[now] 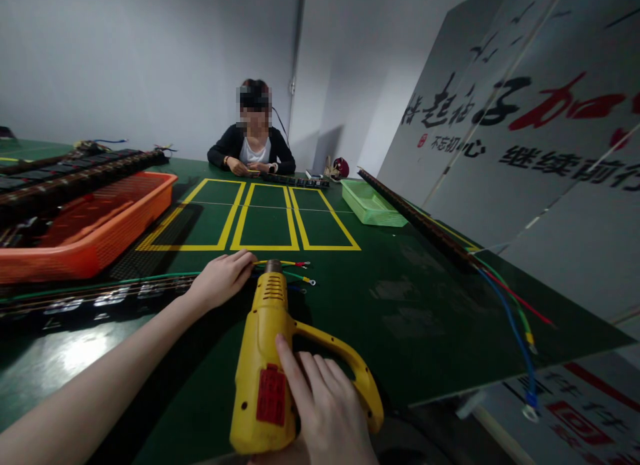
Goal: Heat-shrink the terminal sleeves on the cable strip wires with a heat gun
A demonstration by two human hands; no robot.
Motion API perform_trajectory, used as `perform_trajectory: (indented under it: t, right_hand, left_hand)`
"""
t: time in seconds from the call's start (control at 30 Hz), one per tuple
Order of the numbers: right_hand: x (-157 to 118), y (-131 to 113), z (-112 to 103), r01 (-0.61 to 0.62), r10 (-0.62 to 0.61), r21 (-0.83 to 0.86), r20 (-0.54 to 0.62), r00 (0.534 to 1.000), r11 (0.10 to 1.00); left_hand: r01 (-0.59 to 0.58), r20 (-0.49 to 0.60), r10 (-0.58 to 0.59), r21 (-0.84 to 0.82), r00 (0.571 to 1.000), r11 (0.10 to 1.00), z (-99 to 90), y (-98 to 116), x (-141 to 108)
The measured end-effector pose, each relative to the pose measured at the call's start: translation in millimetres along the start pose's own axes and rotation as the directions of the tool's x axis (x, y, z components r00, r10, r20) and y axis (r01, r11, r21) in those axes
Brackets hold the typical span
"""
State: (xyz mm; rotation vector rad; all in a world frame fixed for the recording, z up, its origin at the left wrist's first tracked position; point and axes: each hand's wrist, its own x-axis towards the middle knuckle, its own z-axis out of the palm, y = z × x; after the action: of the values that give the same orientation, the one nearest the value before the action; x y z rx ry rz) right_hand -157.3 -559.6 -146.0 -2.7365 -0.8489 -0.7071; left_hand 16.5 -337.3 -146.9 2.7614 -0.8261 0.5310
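Observation:
A yellow heat gun with a red label points away from me at the front centre. My right hand is closed on it, its index finger along the body and the other fingers by the handle. Just beyond the nozzle, my left hand pinches a bundle of thin wires. Their ends, with ring terminals and yellow and red sleeves, stick out to the right. The wires run from a long dark strip lying on the green table, left of my left hand.
Dark strips lie across an orange basket at the left. A green basket and another strip with wires are at the right. A person sits across the table, handling a strip.

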Motion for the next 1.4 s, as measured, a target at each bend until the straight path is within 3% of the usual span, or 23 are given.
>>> perform_trajectory:
  t: [0.23, 0.47, 0.63, 0.93, 1.13, 1.27, 1.4]
  right_hand:
    - [-12, 20, -9, -0.110, 0.107, 0.032, 0.075, 0.991, 0.993]
    - [-14, 27, -14, -0.108, 0.107, -0.060, -0.022, 0.994, 0.992]
    - [-16, 30, -12, -0.123, 0.121, -0.086, -0.027, 0.992, 0.989]
    - [-25, 38, -14, -0.180, 0.174, -0.164, -0.054, 0.983, 0.970]
    - [-29, 37, -11, -0.178, 0.160, -0.220, -0.097, 0.982, 0.959]
    - [-27, 26, -9, -0.164, 0.144, -0.189, -0.115, 0.983, 0.968]
    - [-22, 11, -5, -0.107, 0.087, -0.166, -0.124, 0.988, 0.980]
  left_hand:
    - [0.006, -0.003, -0.006, 0.006, 1.000, 1.000, 0.3, -1, -1]
    - [0.017, 0.013, -0.017, 0.004, 1.000, 1.000, -1.2, 0, -2]
    - [0.040, 0.025, -0.039, -0.028, 0.999, 0.999, -1.4, 0, -2]
    - [0.064, 0.051, -0.055, -0.195, 0.997, 0.979, -7.2, 1, 0]
    - [0.315, 0.107, -0.301, -0.151, 0.948, 0.937, -6.8, 3, 7]
    - [0.392, 0.200, -0.367, -0.101, 0.909, 0.915, -7.9, 2, 12]
    - [0.469, 0.301, -0.407, -0.172, 0.862, 0.866, -4.6, -8, 18]
